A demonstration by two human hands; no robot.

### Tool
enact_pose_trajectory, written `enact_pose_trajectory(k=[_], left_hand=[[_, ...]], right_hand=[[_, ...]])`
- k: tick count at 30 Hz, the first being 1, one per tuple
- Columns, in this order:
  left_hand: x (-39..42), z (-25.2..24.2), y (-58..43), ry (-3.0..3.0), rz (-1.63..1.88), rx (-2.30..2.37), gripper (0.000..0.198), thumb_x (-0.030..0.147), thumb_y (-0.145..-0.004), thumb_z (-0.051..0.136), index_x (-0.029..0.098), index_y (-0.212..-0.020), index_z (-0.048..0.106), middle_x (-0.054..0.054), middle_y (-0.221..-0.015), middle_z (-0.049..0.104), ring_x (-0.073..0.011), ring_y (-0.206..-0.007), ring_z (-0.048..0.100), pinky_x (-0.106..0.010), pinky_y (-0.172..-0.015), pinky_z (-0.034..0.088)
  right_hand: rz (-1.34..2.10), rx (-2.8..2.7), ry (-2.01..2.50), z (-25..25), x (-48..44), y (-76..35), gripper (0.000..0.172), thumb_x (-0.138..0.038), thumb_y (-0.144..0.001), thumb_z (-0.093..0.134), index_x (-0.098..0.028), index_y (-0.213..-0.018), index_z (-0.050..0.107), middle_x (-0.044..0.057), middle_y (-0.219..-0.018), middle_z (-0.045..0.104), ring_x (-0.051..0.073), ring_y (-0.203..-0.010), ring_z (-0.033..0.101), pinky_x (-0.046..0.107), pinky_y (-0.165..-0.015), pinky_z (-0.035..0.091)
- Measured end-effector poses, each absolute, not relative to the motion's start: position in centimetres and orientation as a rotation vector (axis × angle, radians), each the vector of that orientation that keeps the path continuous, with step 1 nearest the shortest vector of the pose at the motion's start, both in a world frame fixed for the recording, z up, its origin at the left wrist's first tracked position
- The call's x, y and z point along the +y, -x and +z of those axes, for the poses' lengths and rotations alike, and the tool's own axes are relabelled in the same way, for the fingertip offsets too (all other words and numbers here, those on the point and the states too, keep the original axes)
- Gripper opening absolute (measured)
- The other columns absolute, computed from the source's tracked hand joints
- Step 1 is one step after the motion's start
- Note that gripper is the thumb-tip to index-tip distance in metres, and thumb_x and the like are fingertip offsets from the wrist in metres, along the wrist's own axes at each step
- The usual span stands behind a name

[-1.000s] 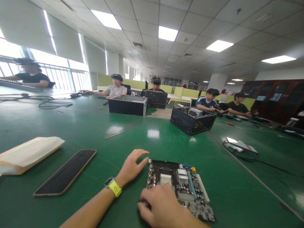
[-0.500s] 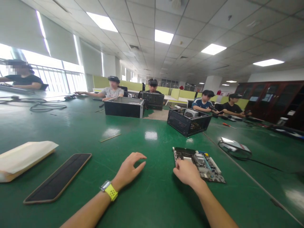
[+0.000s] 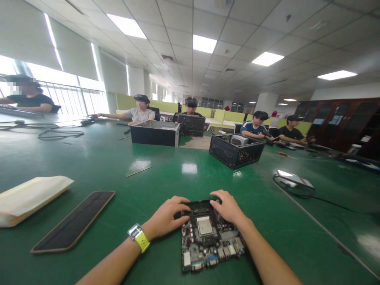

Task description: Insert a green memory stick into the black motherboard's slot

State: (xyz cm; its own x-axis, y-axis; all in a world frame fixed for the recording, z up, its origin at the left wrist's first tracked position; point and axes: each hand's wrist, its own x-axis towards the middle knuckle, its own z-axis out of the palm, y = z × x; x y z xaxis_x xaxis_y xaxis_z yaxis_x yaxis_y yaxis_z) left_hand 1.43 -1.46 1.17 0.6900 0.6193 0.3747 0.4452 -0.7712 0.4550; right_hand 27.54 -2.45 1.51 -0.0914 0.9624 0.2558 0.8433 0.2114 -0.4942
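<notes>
A computer motherboard [image 3: 197,251] lies in front of me on the green table. Its pale square processor area [image 3: 204,226] faces up, and its row of ports points towards me. On the board's far left corner, my left hand [image 3: 169,215] grips the edge between thumb and fingers; a yellow-strapped watch [image 3: 139,237] is on that wrist. My right hand [image 3: 227,208] curls over the far right corner, fingers bent around the edge. The hand and forearm cover part of the board's right side.
To the left lie a dark flat panel [image 3: 74,221] and a cream paper-wrapped pad [image 3: 32,198]. Farther off stand a black open computer case [image 3: 234,152] and another case [image 3: 154,133]. A silver device with a cable [image 3: 295,180] lies right. Several people sit around the table.
The motherboard has come left and nearer to me and has turned, its ports now facing me. My left hand has moved right onto its corner; the right hand has shifted to the far right corner.
</notes>
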Motion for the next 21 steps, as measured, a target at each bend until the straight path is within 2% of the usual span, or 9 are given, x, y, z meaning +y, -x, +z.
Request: enact_pose_trajectory(k=[7,12,21], left_hand=[[-1.2,1.2,-1.1,-2.522,0.755,0.86,0.017,0.034,-0.082,0.062,0.024,-0.094,0.069,-0.007,-0.111,0.064,-0.0237,-0.103,0.057,-0.037,-0.092,0.045],[-1.1,1.1,-1.0,-2.469,0.805,0.834,0.017,0.031,-0.081,0.063,0.022,-0.095,0.067,-0.005,-0.105,0.066,-0.0217,-0.099,0.059,-0.036,-0.09,0.046],[-0.9,1.3,-0.7,-2.43,0.907,0.805,0.02,0.027,-0.082,0.063,0.022,-0.101,0.066,-0.004,-0.102,0.067,-0.0198,-0.095,0.06,-0.033,-0.088,0.047]], right_hand=[[0.288,-2.007,1.801,1.2,-2.6,-27.3,0.013,-0.021,-0.071,0.058,-0.023,-0.078,0.069,0.0,-0.082,0.063,0.015,-0.081,0.055,0.025,-0.074,0.037],[0.438,-1.977,1.644,1.1,-3.2,-27.5,0.013,-0.019,-0.069,0.055,-0.019,-0.073,0.067,0.001,-0.076,0.063,0.013,-0.072,0.055,0.022,-0.067,0.039],[0.461,-1.881,1.591,1.5,-3.1,-27.4,0.014,-0.021,-0.07,0.053,-0.017,-0.072,0.066,0.0,-0.068,0.062,0.013,-0.066,0.054,0.022,-0.064,0.039]])
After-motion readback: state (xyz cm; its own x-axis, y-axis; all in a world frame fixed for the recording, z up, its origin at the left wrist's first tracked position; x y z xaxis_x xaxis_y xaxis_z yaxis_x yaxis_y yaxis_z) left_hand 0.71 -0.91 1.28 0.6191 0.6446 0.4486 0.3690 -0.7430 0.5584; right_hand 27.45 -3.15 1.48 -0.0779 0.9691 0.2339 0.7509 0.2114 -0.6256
